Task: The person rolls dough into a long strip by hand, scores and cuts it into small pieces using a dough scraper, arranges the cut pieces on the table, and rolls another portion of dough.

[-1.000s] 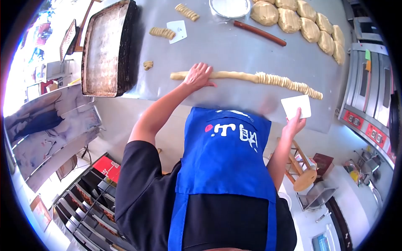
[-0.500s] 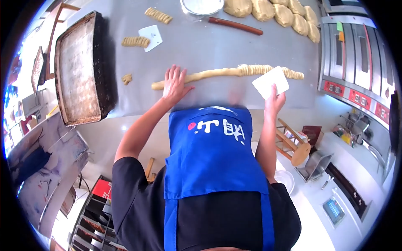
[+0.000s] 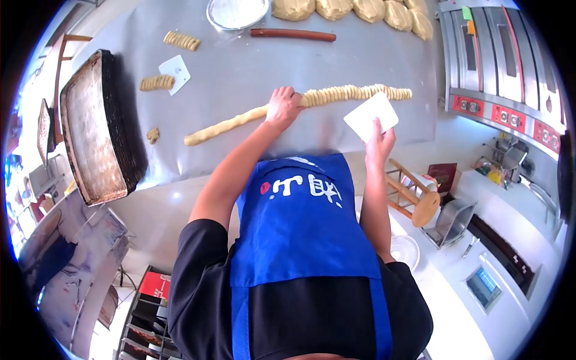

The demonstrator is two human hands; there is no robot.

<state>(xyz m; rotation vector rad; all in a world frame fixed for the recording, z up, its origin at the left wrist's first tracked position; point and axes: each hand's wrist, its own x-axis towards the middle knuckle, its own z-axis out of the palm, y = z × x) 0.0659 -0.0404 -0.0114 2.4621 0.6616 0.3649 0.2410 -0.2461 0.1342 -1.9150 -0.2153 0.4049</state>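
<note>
A long dough roll (image 3: pixel 225 125) lies across the metal table (image 3: pixel 240 66); its left part is smooth and its right part is cut into many thin slices (image 3: pixel 342 93). My left hand (image 3: pixel 284 107) closes around the roll where the slices begin. In my right hand (image 3: pixel 380 143) is a white scraper (image 3: pixel 372 117), held flat just in front of the sliced end, overlapping its lower edge in view. A second scraper (image 3: pixel 175 73) lies at the left beside a short sliced piece (image 3: pixel 156 83). Another sliced piece (image 3: pixel 182 41) is above it, and a small dough scrap (image 3: pixel 153 135) sits lower left.
Stacked baking trays (image 3: pixel 93 129) stand at the table's left edge. Along the far side are a round white-filled bowl (image 3: pixel 237 12), a brown rolling pin (image 3: pixel 293 35) and several dough lumps (image 3: pixel 367 9). Ovens (image 3: pixel 498 66) stand at the right, with a wooden stool (image 3: pixel 425 208) below.
My left hand has moved right along the roll, from its smooth left part to the start of the slices, and its fingers have closed. The head view has shifted, moving the table items left.
</note>
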